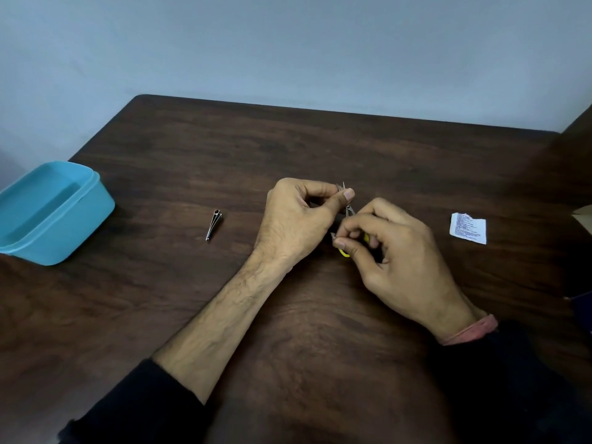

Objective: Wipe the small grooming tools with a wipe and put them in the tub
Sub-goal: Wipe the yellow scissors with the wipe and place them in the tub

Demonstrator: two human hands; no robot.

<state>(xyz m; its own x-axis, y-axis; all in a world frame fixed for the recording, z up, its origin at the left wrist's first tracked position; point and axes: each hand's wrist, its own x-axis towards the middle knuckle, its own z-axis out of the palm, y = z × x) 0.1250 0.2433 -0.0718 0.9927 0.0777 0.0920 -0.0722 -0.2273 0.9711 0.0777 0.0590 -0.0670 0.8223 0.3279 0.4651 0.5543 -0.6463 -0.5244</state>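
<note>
both hands meet over the middle of the dark wooden table [288, 149], sharing one small pair of scissors [349, 210] with yellow handles. the left hand [298, 219] is curled, thumb and forefinger pinched shut on the metal tip end, whose point sticks up just past the thumb. the right hand [394, 251] is closed on the handle end, fingers bent round it so only slivers of yellow show below the knuckles — whether a wipe is folded into either grip i cannot tell. a metal nail clipper [214, 224] lies alone on the table to the left of the hands, well apart from them. further left, at the table's edge, sits the blue tub [80, 219], open. to the right of the hands lies a small torn white sachet [468, 227] with printed text — flat on the wood.
</note>
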